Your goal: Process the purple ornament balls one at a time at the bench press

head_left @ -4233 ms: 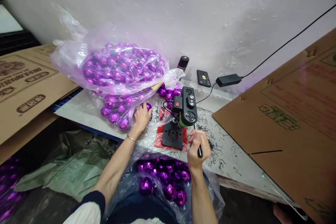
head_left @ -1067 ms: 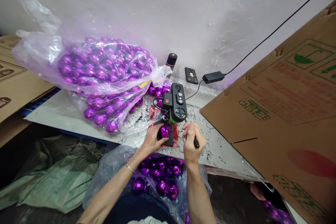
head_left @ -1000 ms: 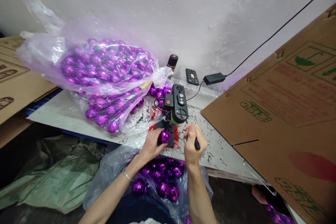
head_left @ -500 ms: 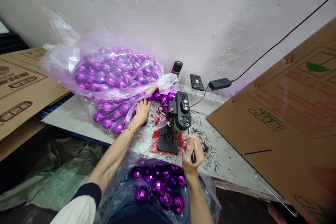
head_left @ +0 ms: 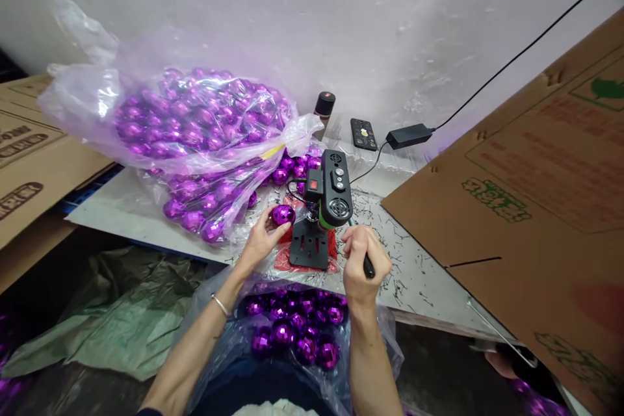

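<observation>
My left hand (head_left: 263, 237) holds a shiny purple faceted ball (head_left: 283, 214) between thumb and fingers, left of a black device (head_left: 337, 188). The device has two round grilles, small buttons and a red switch; its slotted black base plate (head_left: 309, 248) rests on red plastic (head_left: 281, 259). My right hand (head_left: 365, 263) is closed around a slim tool with a black handle (head_left: 369, 268), just right of the device. The tool's tip is hidden. Several purple balls (head_left: 307, 348) lie in an open clear bag at my lap, and others (head_left: 280, 175) lie loose behind the device.
A big clear bag of purple balls (head_left: 195, 117) fills the table's left side. Behind stand a dark-capped can (head_left: 324, 104), a phone (head_left: 363, 134) and a corded power adapter (head_left: 408, 136). Thin black bits (head_left: 402, 247) litter the table. Cardboard boxes (head_left: 517, 208) flank both sides.
My left hand has come away from the bag and loose balls, toward me, with a purple ball in it. My right hand keeps its grip on the tool beside the device.
</observation>
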`<state>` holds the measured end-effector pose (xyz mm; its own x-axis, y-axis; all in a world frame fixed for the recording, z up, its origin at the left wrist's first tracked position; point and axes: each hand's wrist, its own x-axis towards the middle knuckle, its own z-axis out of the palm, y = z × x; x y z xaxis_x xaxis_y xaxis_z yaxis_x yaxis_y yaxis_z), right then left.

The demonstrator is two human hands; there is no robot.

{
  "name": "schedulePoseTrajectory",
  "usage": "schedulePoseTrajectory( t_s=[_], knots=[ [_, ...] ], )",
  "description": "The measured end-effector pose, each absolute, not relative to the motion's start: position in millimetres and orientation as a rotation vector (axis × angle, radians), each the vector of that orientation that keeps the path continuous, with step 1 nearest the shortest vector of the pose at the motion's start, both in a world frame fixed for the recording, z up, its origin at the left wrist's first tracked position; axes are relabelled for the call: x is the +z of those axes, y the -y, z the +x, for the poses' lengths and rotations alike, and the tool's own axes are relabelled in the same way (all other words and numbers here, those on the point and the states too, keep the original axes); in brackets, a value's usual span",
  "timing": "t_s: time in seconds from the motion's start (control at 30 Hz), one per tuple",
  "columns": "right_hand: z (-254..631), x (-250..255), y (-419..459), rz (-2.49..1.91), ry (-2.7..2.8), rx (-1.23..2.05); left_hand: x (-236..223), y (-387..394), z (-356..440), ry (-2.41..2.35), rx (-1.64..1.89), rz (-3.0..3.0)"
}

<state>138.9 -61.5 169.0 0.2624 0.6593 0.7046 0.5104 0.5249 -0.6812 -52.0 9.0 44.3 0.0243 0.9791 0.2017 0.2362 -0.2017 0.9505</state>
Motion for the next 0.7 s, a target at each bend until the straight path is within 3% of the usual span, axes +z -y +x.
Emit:
schedulePoseTrajectory(
  t_s=[0.17,0.43,0.7],
  knots=[
    [138,173,61,-1.111,1.395,0.126,24,6,-21,-1.190,1.200,1.421],
    [138,165,64,-1.106,1.386,0.119,23,9,-5,-1.201,1.097,1.978],
    [138,161,65,-1.112,1.387,0.134,13,7,-19,-1.197,1.090,2.085]
  ],
)
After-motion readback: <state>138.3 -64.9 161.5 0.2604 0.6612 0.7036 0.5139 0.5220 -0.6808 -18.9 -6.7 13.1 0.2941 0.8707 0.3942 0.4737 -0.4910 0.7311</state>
